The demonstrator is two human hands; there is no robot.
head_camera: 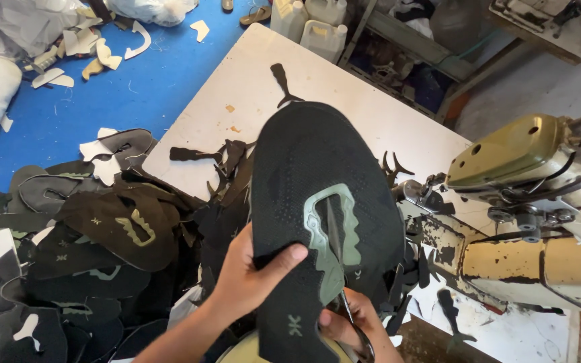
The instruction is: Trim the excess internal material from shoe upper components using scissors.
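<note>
My left hand (247,279) pinches the lower edge of the black shoe upper (317,202), raised above the surface (250,74); it feels light and floppy, so I judge the edge best. My right hand (351,323) is closed on scissors (341,269), their blades in its green-trimmed opening

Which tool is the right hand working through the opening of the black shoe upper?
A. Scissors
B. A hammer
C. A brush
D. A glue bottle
A. The right hand holds scissors, whose blades run up through the green-edged opening of the black shoe upper, while the left hand grips the upper's edge.
</note>
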